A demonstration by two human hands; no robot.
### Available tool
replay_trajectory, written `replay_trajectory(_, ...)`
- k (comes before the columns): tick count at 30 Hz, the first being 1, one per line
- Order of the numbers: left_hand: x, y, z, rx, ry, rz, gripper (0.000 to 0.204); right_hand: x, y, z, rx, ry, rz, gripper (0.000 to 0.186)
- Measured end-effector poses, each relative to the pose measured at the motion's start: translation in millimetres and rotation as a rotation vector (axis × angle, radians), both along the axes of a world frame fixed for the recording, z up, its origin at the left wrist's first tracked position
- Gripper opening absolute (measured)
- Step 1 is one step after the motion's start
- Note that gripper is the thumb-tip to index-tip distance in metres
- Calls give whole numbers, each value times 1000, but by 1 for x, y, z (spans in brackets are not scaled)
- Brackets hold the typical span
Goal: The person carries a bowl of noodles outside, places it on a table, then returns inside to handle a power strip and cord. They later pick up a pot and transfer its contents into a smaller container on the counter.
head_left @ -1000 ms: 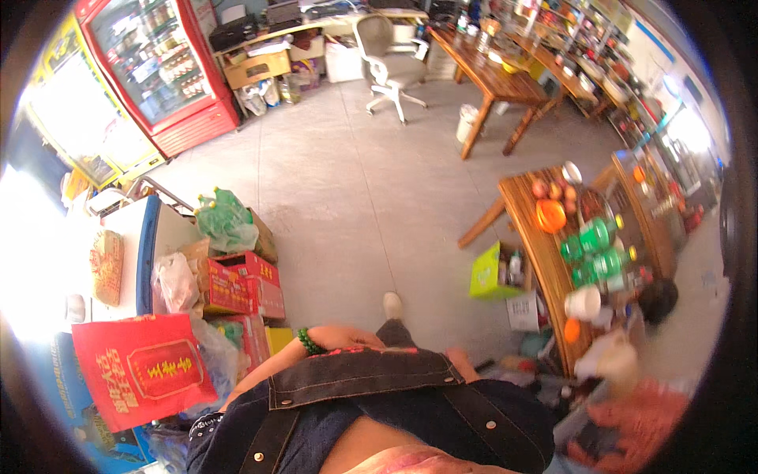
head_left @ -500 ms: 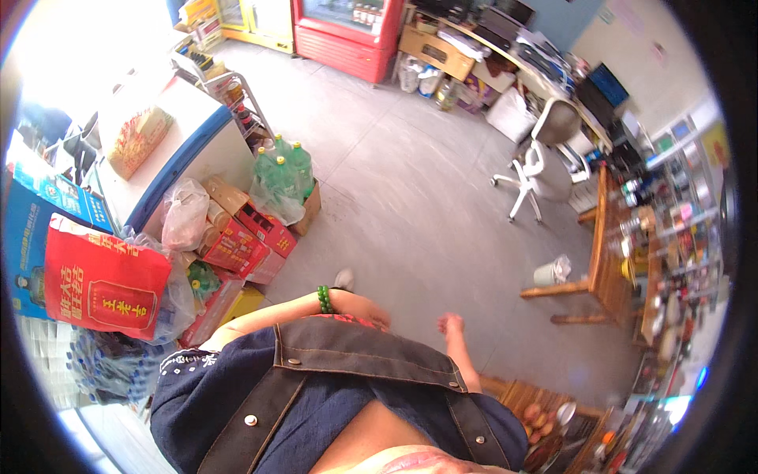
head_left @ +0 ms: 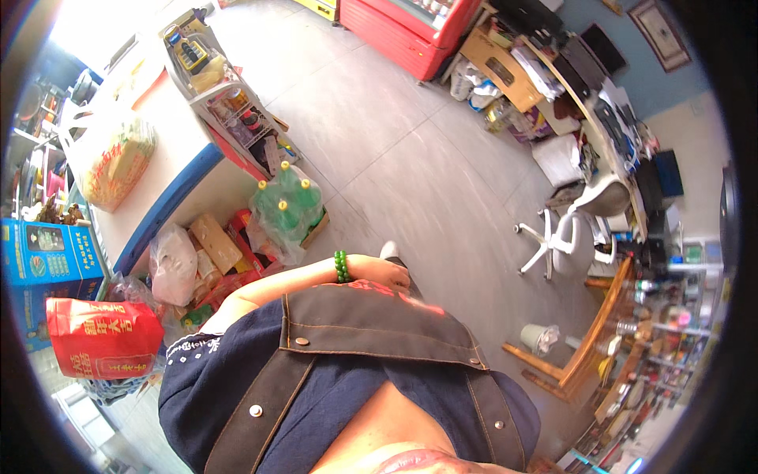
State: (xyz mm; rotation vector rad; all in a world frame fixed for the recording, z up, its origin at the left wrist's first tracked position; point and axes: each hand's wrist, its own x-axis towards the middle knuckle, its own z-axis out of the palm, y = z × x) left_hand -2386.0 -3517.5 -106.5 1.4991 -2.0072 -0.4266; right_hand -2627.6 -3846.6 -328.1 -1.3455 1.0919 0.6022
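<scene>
My left hand (head_left: pixel 385 272) is in front of my dark apron (head_left: pixel 379 324), close to its upper edge. Its fingers look loosely curled in, and I see nothing held in them; the palm side is hidden. A green bead bracelet (head_left: pixel 341 267) circles that wrist. My right hand is out of view. One light shoe (head_left: pixel 389 249) shows on the floor just beyond the left hand.
To the left stands a white counter with a blue edge (head_left: pixel 170 201). Beside it are bagged green bottles (head_left: pixel 286 205), boxes and a red bag (head_left: pixel 106 338). On the right are an office chair (head_left: pixel 575 237), a wooden table frame (head_left: pixel 596 320) and a small bin (head_left: pixel 538 338). A red cooler (head_left: pixel 395 39) stands ahead.
The view has turned and shifted, and the counter and bottles appear nearer. My left hand has swung up slightly across the apron. My right hand has left the view.
</scene>
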Motion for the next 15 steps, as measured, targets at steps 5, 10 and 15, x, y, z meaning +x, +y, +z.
replay_trajectory(5, 126, -3, -26, 69, 198, 344, 23, 125, -69, -27, -63, 130, 66, 12)
replay_trajectory(10, 257, 1, -29, 212, 529, 664, 30, 362, -114, -26, -24, 19, 209, 12)
replay_trajectory(15, 361, 26, -27, 137, 784, 838, 27, 721, -62, 7, -206, 36, 309, 13)
